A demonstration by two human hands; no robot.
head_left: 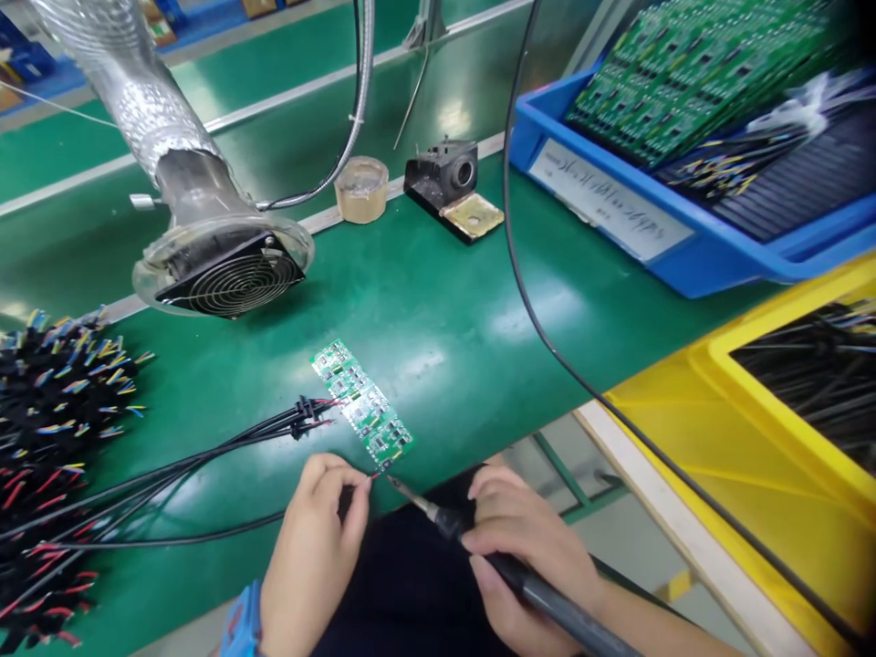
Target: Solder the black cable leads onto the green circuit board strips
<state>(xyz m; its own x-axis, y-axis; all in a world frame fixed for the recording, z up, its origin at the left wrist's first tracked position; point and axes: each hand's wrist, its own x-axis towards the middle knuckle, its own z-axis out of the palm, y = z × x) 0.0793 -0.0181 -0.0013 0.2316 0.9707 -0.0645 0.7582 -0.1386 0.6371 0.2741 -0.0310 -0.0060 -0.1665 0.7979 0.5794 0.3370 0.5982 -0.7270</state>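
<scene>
A narrow green circuit board panel lies on the green bench near its front edge. My left hand is closed on a black cable, whose red wire end meets the panel's near corner. In my right hand is a black soldering iron, its metal tip at that same corner, beside the red wire. Several black cables run from the left, their red wire ends at the panel's left edge.
Cable bundles cover the left. Behind stand a fume extractor, a tape roll and an iron stand. A blue bin and a yellow bin are right; a black cord hangs between.
</scene>
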